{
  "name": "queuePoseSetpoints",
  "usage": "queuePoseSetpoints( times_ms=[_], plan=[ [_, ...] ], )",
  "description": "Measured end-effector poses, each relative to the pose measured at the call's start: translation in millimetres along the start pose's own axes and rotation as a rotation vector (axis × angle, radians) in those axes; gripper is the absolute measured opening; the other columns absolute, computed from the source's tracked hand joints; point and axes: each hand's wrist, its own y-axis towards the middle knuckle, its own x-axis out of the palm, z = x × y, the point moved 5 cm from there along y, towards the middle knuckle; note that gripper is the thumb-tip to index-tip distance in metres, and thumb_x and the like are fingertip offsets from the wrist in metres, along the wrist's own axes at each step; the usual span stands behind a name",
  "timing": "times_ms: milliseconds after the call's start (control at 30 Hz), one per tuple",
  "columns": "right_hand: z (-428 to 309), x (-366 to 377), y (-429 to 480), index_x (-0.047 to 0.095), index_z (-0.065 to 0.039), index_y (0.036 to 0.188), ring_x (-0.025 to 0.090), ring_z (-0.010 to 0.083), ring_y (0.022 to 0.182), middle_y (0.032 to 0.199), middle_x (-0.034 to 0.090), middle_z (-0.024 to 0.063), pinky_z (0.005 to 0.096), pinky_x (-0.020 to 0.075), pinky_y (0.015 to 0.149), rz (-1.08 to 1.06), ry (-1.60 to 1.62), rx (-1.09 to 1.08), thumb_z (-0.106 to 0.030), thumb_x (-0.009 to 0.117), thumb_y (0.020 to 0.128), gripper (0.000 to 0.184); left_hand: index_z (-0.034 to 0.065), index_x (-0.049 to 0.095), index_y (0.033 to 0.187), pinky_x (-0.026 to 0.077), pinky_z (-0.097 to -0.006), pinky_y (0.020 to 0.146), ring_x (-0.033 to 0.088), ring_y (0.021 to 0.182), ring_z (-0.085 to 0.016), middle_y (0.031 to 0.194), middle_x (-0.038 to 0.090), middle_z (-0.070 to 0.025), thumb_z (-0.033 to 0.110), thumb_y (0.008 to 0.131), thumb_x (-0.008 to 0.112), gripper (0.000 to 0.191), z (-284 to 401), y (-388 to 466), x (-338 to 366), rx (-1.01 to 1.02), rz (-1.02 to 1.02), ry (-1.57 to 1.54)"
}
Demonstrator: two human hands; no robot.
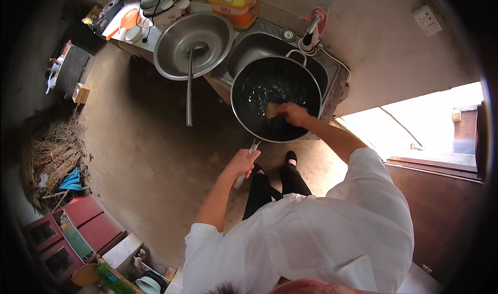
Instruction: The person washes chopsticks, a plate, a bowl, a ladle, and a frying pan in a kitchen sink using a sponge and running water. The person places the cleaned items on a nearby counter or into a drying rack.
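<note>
My left hand (244, 162) grips the pale handle (240, 180) of a large dark wok (268, 80). The wok rests over the stainless steel sink (249, 45), with its small loop handle (298, 54) at the far side. Inside the wok, my right hand (294, 114) holds a yellowish sponge or scrubbing pad (272, 110) low against the near wall. Wet glints show on the dark inner surface. Fingers and pad are slightly blurred.
Left of the sink stands a wide metal basin (171, 53); a long-handled ladle (189, 95) juts over the counter edge. Behind are an orange-yellow jug (237, 8), a faucet (312, 23) and an electric cooker (167, 12). A windowed opening (420, 123) lies to the right.
</note>
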Motion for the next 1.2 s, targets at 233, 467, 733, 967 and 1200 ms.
queuePoseSetpoints(
  times_ms=[233,467,733,967,1200],
  plan=[
    [-27,62,31,0.06,-0.017,0.13,0.05,0.0342,0.125,0.14,0.054,0.0089,0.0434,0.041,0.107,-0.045,0.029,0.013,0.006,0.059,0.074,0.061,0.0041,0.047,0.075,0.041,-0.0306,0.039,0.046,0.04,-0.011,0.056,0.047,-0.002,0.028,0.101,0.054,0.036,-2,7,-3,-0.019,-0.108,-0.068],
    [-6,43,73,0.039,-0.022,0.148,0.038,0.0307,0.138,0.158,0.031,0.0032,0.0515,0.0337,0.112,-0.037,-0.282,0.117,-0.004,0.057,0.08,0.073,0.007,0.045,0.075,0.041,-0.03,0.043,0.045,0.045,-0.009,0.059,0.046,-0.0001,0.027,0.101,0.054,0.034,4,3,3,-0.063,-0.095,-0.164],
    [54,4,37,0.039,-0.022,0.148,0.04,0.0299,0.136,0.157,0.032,0.0018,0.0506,0.0359,0.109,-0.086,-0.365,0.281,-0.009,0.058,0.08,0.072,0.0105,0.042,0.075,0.035,-0.0266,0.042,0.038,0.044,-0.006,0.058,0.041,0.0032,0.03,0.102,0.054,0.035,10,-4,6,-0.146,-0.094,-0.25],
    [20,12,-23,0.044,-0.022,0.144,0.045,0.0324,0.13,0.155,0.034,0.0036,0.0502,0.0455,0.102,-0.36,-0.225,0.376,-0.014,0.061,0.079,0.068,0.009,0.044,0.073,0.036,-0.0274,0.04,0.039,0.041,-0.008,0.056,0.042,0.0018,0.029,0.1,0.057,0.036,15,-4,12,-0.113,-0.074,-0.239],
    [-58,23,-27,0.06,-0.022,0.134,0.057,0.0362,0.121,0.13,0.061,0.0111,0.0457,0.0468,0.101,-0.559,0.18,0.363,-0.014,0.052,0.082,0.053,0.008,0.043,0.074,0.037,-0.029,0.037,0.04,0.04,-0.009,0.056,0.044,-0.0003,0.028,0.099,0.059,0.035,12,-2,30,-0.083,-0.018,-0.287]
  ],
)
